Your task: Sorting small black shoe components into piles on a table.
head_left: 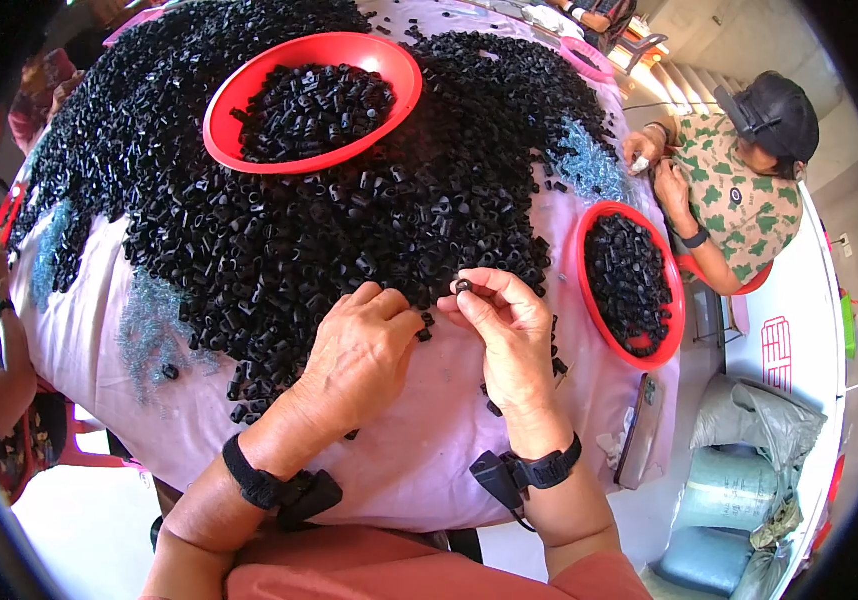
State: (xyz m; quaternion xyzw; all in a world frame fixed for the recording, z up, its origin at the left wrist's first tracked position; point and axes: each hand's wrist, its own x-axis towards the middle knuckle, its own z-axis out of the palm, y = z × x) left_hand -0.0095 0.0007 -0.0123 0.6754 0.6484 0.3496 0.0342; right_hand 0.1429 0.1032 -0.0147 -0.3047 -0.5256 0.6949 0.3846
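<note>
Between the thumb and index finger of my right hand (512, 340) is a small black cap (464, 286), a short hollow plastic piece. Just to the left, my left hand (364, 340) shows its back, with the fingers curled in over the near edge of the pile. Its fingertips are turned away, so whatever they pinch is hidden. A broad heap of black plastic caps (349, 225) spreads across the table in front of both hands. The two hands are close together but not touching.
A red basin (217, 125) of black caps rests on the heap; another red basin (671, 335) stands right. Clear bluish plastic bits (154, 325) lie left, with more (589, 165) near a co-worker (739, 190). A phone-like flat object (639, 430) lies at the table's right edge.
</note>
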